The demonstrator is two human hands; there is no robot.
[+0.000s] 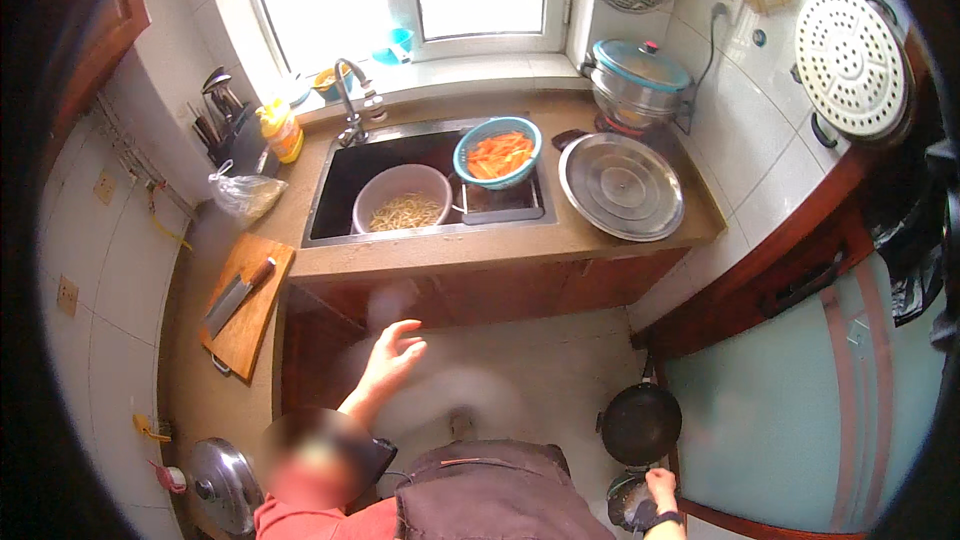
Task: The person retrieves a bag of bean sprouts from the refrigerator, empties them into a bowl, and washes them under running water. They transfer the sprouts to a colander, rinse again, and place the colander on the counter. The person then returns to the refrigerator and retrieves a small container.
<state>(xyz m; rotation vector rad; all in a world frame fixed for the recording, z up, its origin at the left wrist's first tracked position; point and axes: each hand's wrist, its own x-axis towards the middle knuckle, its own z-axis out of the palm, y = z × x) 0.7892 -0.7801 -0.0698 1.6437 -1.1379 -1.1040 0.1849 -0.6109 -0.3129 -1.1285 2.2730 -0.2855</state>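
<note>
My left hand (397, 355) is raised over the floor before the sink cabinet, thumb and fingers apart, holding nothing. At the lower right, my right hand (661, 487) has bent fingers beside a small pan (628, 501), under a larger black frying pan (641, 424); its grip is unclear. In the sink (341, 187), a pale pink basin (363, 201) holds bean sprouts (407, 211). A blue colander (489, 181) of cut carrot strips (501, 155) rests over the sink's right part. A cleaver (229, 307) lies on the wooden cutting board (259, 315) to the left.
A faucet (346, 90) stands behind the sink. On the right counter are a large metal lid (621, 186) and a lidded steamer pot (637, 94). A plastic bag (247, 191), a yellow bottle (282, 133) and a domed pot lid (225, 484) are at left. A glass-paneled door (765, 382) borders the right.
</note>
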